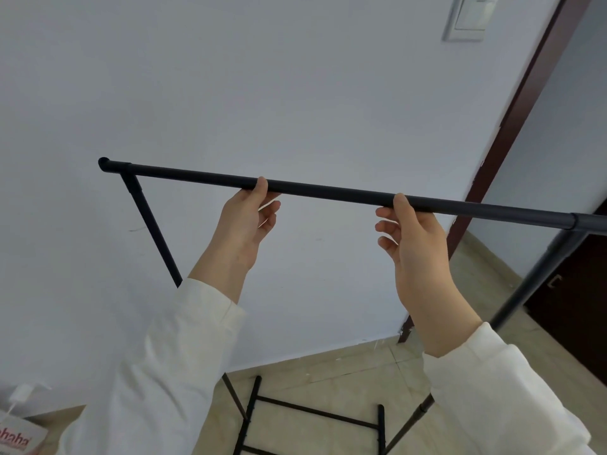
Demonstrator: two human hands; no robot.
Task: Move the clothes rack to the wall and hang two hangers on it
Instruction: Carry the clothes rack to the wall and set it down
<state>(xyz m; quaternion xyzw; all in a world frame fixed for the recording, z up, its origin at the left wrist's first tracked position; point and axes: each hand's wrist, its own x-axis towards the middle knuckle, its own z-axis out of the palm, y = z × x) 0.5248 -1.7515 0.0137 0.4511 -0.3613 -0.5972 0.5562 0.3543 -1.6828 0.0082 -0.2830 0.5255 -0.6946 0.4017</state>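
1. Still on the moving step, I think: left hand and right hand each grip the rack by its top bar, hands apart.
2. The rack stands near the wall.
3. Next is probably to square it up, let go and fetch the hangers; none in view.

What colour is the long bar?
Black. The bar shows best in the head view, against the pale wall.

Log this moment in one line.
step: placing rack | rack: by wall, nothing hung on bar | left hand: loosely holds bar, thumb over it | right hand: same
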